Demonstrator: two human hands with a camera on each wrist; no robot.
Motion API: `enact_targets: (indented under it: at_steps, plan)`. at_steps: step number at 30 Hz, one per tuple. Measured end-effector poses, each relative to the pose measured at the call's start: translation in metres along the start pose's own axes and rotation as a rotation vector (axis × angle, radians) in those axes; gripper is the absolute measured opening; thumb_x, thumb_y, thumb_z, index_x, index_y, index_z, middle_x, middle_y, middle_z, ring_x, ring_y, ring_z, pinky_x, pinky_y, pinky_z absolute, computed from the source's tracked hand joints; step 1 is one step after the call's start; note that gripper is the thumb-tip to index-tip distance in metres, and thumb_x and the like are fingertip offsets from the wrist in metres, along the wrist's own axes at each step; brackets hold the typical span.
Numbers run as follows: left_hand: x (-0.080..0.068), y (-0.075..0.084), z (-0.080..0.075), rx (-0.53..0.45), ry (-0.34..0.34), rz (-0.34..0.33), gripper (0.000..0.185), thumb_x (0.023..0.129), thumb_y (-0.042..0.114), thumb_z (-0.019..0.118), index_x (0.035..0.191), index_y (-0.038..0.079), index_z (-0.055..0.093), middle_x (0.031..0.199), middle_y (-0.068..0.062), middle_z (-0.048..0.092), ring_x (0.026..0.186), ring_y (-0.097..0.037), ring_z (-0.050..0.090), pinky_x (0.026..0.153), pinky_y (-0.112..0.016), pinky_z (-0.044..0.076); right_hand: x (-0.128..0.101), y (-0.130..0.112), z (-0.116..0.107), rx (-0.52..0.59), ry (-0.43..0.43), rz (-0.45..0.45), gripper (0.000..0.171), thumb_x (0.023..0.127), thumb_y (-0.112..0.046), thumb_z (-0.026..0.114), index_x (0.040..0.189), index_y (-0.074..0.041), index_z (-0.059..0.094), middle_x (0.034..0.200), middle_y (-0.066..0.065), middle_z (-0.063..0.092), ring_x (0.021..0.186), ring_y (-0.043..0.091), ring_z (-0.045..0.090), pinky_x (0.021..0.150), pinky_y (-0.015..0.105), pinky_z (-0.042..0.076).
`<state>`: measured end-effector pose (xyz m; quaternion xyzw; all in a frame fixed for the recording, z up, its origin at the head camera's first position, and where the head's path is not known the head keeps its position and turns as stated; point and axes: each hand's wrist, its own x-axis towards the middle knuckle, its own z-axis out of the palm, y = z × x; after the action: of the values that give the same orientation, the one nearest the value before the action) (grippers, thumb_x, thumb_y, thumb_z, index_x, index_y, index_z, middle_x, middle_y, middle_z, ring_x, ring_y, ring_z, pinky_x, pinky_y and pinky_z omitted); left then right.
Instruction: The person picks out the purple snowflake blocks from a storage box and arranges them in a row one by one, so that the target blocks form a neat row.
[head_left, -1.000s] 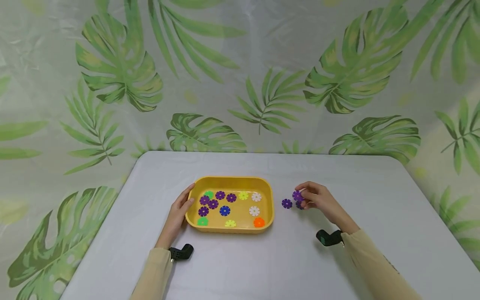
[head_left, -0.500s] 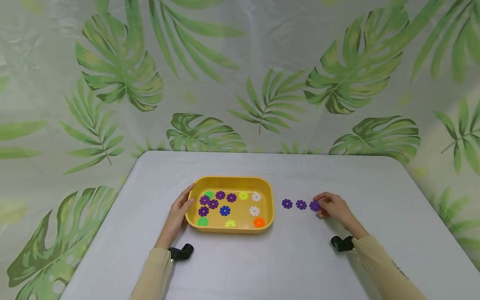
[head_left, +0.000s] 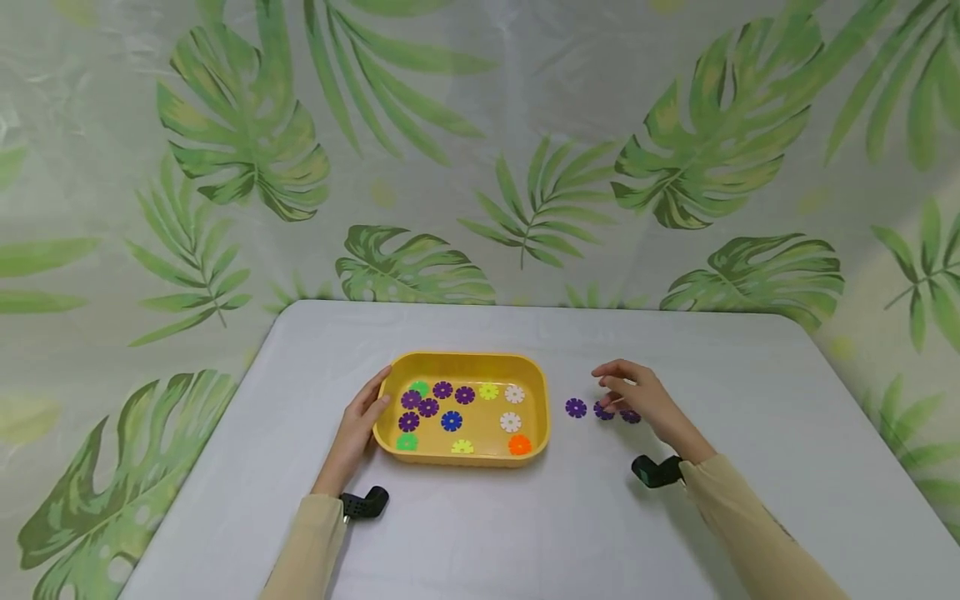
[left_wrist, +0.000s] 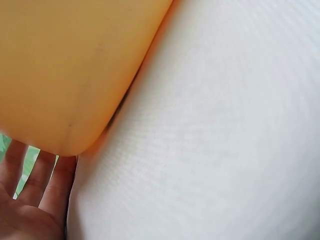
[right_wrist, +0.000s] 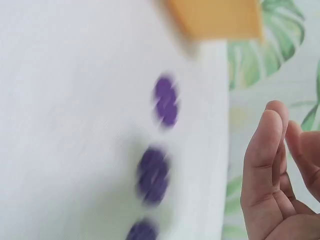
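Note:
A yellow plastic tray (head_left: 461, 460) holds several flower-shaped snowflake discs in purple, green, yellow, white, blue and orange. My left hand (head_left: 362, 421) holds its left end, thumb at the rim and fingers along the outer wall. In the left wrist view, the fingers (left_wrist: 35, 180) reach up against the outside of the tray (left_wrist: 65, 75). To the right of the tray lie three purple discs in a row, the nearest to it a purple disc (head_left: 576, 407). My right hand (head_left: 637, 400) hovers over the others with nothing in it, partly covering the middle disc (right_wrist: 153, 176).
A white cloth covers the table (head_left: 480, 533). Behind it hangs a curtain (head_left: 540, 108) printed with green leaves. Each wrist wears a small black camera, one a wrist camera (head_left: 657, 472) on the right.
The right hand has set its purple disc down at the right end of the row, let go, and moved back left above the row. The left hand stays at the tray.

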<state>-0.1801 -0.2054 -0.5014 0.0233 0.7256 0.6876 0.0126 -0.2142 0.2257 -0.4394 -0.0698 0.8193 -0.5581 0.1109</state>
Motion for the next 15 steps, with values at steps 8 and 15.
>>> enact_targets:
  at_steps: [8, 15]
  plan:
    - [0.001, -0.002, -0.001, -0.008, -0.003, -0.009, 0.047, 0.102, 0.027, 0.048, 0.148, 0.023, 0.038, 0.155, 0.003, 0.026, 0.142, -0.014, 0.018, 0.114, -0.035, 0.020, 0.027, -0.049, 0.048, 0.084, -0.157, -0.010, 0.033, 0.101, -0.015, 0.046, 0.123, 0.008, 0.052, 0.112, 0.027, 0.053, 0.082, 0.026, 0.061, 0.075, 0.032, 0.057]
    - [0.001, -0.002, -0.001, 0.000, -0.001, -0.019, 0.046, 0.102, 0.026, 0.047, 0.147, 0.026, 0.039, 0.154, 0.005, 0.027, 0.141, -0.013, 0.020, 0.113, -0.033, 0.022, 0.050, -0.072, 0.094, 0.109, -0.266, 0.021, 0.033, 0.099, -0.013, 0.049, 0.125, 0.007, 0.052, 0.119, 0.029, 0.053, 0.089, 0.036, 0.060, 0.076, 0.033, 0.057]
